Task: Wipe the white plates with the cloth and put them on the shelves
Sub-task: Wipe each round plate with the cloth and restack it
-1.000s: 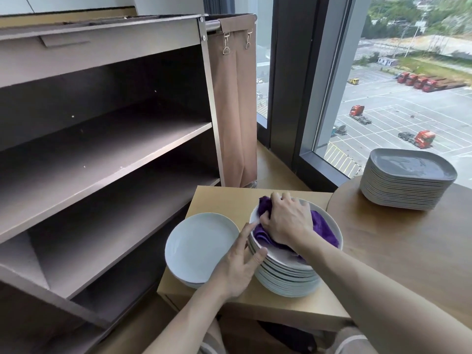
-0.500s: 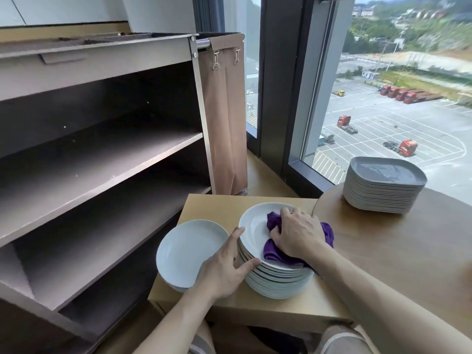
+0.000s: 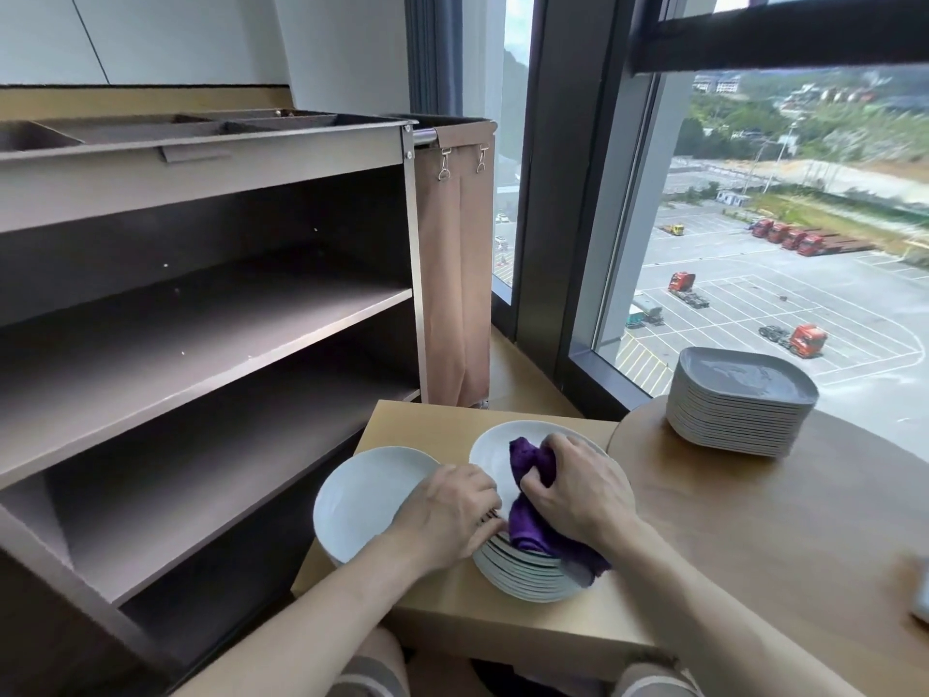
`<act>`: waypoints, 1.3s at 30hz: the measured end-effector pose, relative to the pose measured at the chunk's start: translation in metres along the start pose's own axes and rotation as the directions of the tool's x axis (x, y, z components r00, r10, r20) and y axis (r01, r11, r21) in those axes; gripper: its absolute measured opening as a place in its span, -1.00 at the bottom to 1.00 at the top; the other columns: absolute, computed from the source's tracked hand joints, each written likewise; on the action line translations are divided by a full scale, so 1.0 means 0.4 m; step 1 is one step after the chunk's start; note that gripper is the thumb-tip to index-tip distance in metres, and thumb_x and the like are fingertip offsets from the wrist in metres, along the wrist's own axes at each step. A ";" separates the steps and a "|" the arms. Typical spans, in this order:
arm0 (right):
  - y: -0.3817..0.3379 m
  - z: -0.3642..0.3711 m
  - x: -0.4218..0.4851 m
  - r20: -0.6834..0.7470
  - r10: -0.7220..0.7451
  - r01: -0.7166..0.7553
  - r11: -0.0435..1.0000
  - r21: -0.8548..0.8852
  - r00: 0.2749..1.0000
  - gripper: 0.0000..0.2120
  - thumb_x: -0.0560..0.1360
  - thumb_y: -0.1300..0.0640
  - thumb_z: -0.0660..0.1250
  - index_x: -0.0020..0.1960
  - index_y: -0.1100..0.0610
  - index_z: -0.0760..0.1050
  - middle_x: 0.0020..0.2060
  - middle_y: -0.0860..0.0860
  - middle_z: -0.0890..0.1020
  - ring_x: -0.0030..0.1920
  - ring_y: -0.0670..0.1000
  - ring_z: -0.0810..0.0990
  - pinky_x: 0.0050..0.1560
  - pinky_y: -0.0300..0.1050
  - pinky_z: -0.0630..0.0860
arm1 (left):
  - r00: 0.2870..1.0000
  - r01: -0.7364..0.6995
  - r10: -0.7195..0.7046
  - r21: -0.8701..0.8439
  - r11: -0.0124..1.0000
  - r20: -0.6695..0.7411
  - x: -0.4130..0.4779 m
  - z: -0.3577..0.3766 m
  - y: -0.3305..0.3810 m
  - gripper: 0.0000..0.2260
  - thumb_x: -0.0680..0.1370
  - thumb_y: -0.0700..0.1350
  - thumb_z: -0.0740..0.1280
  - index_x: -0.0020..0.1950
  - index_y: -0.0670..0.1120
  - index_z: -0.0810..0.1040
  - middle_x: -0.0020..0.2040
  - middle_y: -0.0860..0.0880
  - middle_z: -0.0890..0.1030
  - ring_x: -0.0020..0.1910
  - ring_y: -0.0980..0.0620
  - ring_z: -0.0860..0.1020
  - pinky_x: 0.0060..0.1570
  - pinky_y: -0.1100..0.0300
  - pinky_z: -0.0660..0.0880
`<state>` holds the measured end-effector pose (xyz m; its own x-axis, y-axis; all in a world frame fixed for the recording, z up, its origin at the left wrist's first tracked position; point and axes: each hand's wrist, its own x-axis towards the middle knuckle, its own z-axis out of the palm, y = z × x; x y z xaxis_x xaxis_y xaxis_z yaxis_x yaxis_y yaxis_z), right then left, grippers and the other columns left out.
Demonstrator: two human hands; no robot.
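Purple cloth (image 3: 529,518) now bunched in right hand (image 3: 578,490) grip; left hand (image 3: 447,515) shifted, gripping plate stack (image 3: 523,576) rim.

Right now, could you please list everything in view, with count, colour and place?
white plate stack: one, white, on the small table
loose white plate: at least one, white, left of the stack, overhanging the table edge
purple cloth: one, purple, on the stack's top plate
shelf unit: one, grey-brown, on the left
grey plate stack: one, grey, on the round table by the window
tan bag: one, tan, hanging at the shelf unit's end
small table: one, light wood, in front
round table: one, brown wood, on the right
left hand: grips the stack's rim
right hand: grips the purple cloth
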<state>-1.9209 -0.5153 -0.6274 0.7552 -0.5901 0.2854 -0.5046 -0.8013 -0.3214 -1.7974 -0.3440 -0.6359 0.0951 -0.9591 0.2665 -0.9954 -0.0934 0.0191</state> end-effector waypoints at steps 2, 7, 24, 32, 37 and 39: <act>0.008 -0.012 -0.013 0.002 0.002 -0.002 1.000 0.016 1.000 -0.68 0.41 -0.27 0.09 -0.22 -0.01 0.30 -0.29 -0.10 0.48 -0.25 0.01 0.49 -0.18 -0.01 0.43 | 0.995 -0.094 0.090 0.094 0.991 0.049 0.012 -0.010 0.012 -0.72 0.64 0.01 0.18 -0.03 -0.06 0.65 -0.07 0.00 0.65 -0.03 -0.03 0.59 -0.06 0.13 0.48; 0.013 -0.035 -0.053 -0.016 -0.009 0.011 0.997 0.072 1.000 -0.70 0.42 -0.24 0.13 -0.22 -0.01 0.30 -0.28 -0.10 0.48 -0.24 -0.02 0.46 -0.20 -0.05 0.33 | 0.927 -0.204 0.086 0.299 0.932 0.366 0.062 -0.039 0.053 -0.78 0.66 -0.19 0.12 0.10 -0.14 0.56 0.01 -0.12 0.60 0.00 -0.15 0.56 -0.15 0.05 0.27; 0.014 -0.054 -0.106 -0.070 0.084 -0.074 0.989 0.126 0.994 -0.74 0.47 -0.23 0.13 -0.06 -0.07 0.41 -0.18 -0.15 0.51 -0.21 -0.02 0.51 -0.09 -0.03 0.49 | 0.982 -0.044 0.026 0.093 0.995 0.186 0.033 -0.043 0.070 -0.90 0.64 -0.20 0.21 0.14 -0.08 0.43 0.11 -0.05 0.45 0.07 -0.04 0.42 -0.13 0.10 0.39; 0.017 -0.064 -0.113 -0.067 0.114 -0.104 0.984 0.143 0.991 -0.74 0.48 -0.22 0.15 -0.03 -0.05 0.42 -0.15 -0.15 0.52 -0.19 0.02 0.53 -0.04 0.00 0.50 | 0.989 0.007 -0.005 -0.011 1.000 0.150 0.032 -0.054 0.063 -0.88 0.60 -0.28 0.20 0.07 -0.10 0.39 0.02 -0.06 0.46 -0.01 -0.04 0.42 -0.14 0.06 0.47; 0.015 -0.060 -0.117 -0.065 0.124 -0.112 0.981 0.156 0.990 -0.79 0.49 -0.19 0.19 -0.06 -0.06 0.41 -0.20 -0.17 0.49 -0.23 -0.01 0.49 -0.11 -0.03 0.41 | 0.978 -0.159 0.135 0.155 0.975 0.158 0.039 -0.095 0.052 -0.88 0.56 -0.30 0.18 0.01 -0.13 0.46 -0.05 -0.10 0.52 -0.08 -0.07 0.49 -0.24 0.09 0.42; 0.012 -0.060 -0.116 -0.063 0.125 -0.113 0.979 0.168 0.990 -0.81 0.49 -0.17 0.21 -0.06 -0.07 0.41 -0.21 -0.18 0.47 -0.23 -0.02 0.48 -0.12 -0.06 0.37 | 0.966 -0.246 0.215 0.249 0.937 0.143 0.044 -0.123 0.054 -0.72 0.42 -0.40 0.07 -0.17 -0.13 0.52 -0.23 -0.08 0.53 -0.26 -0.05 0.52 -0.43 0.16 0.34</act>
<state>-1.9686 -0.4942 -0.6205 0.6581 -0.6908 0.2994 -0.5095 -0.7014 -0.4985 -1.8177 -0.3497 -0.5834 -0.1215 -0.9848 0.1238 -0.9543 0.0816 -0.2874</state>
